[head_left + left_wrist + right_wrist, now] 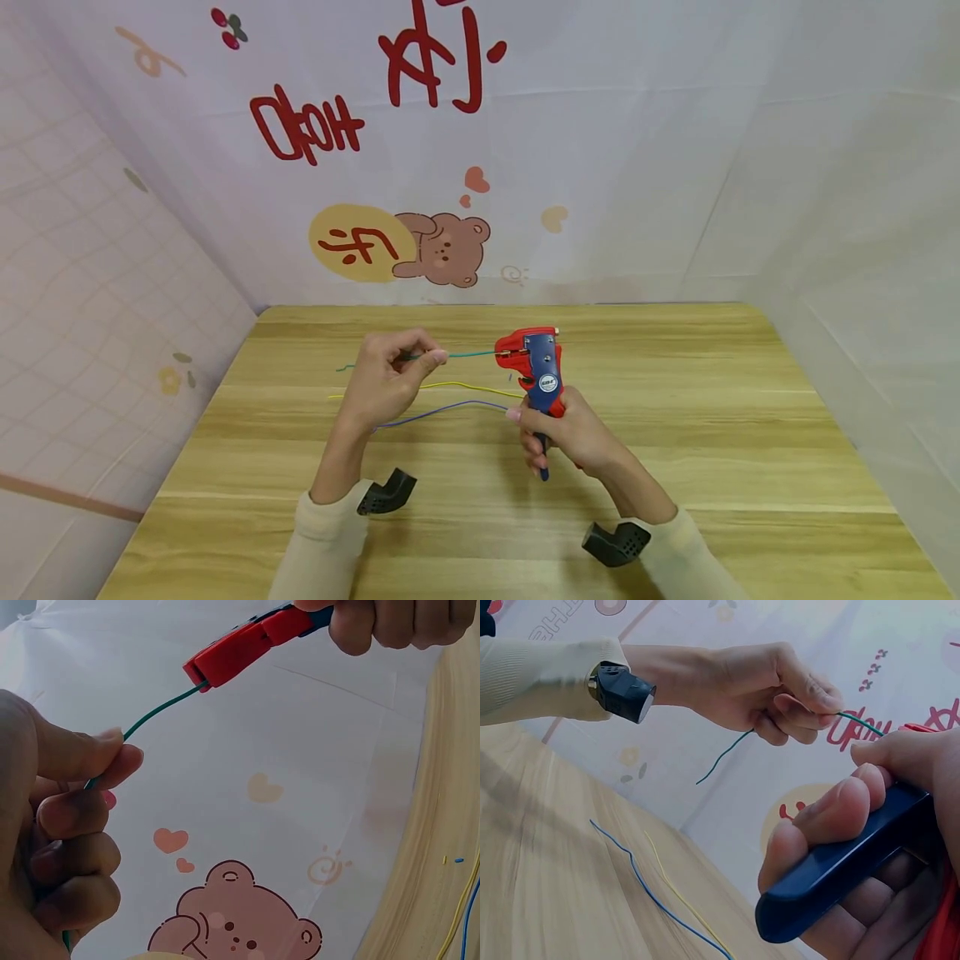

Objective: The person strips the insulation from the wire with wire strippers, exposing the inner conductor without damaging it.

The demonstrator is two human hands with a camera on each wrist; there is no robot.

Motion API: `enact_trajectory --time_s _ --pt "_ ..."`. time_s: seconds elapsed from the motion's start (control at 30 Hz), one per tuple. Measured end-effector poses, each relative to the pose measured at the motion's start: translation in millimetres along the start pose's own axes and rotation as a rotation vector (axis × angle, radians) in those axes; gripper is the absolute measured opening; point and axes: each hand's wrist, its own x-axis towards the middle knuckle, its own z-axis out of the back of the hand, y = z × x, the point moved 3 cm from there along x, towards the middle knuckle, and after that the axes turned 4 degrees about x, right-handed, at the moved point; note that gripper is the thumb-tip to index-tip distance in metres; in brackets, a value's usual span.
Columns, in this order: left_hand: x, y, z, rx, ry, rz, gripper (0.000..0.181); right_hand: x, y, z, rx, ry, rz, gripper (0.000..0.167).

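Observation:
My left hand (390,377) pinches a green wire (474,354) between thumb and forefinger, with the wire's tail passing back through the curled fingers. The wire's far end enters the red nose of a red and blue wire stripper (546,364). My right hand (576,429) grips the stripper's handles, fingers wrapped round the dark blue lever (847,862). Both hands are raised above the table. In the left wrist view the stripper's red head (232,656) meets the wire; the tip inside is hidden.
A yellow wire (459,384) and a blue wire (427,412) lie on the wooden table (465,533) below the hands. Tiny yellow (444,859) and blue (459,860) insulation pieces lie near them. A printed cloth (637,208) hangs behind the table.

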Motion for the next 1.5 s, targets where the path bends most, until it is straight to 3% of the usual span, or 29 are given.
enact_trajectory --time_s 0.23,0.9,1.5 --pt "0.3 -1.2 2.2 0.007 0.005 0.004 0.019 0.2 -0.9 2.5 -0.011 0.017 0.016 0.027" --pt "-0.7 1.8 6.1 -0.023 -0.015 -0.089 0.02 0.3 -0.9 1.2 0.01 0.028 0.077 0.033" --pt "-1.8 3.7 6.1 -0.081 -0.006 -0.05 0.021 -0.1 3.3 0.7 0.003 0.019 0.109 0.03"
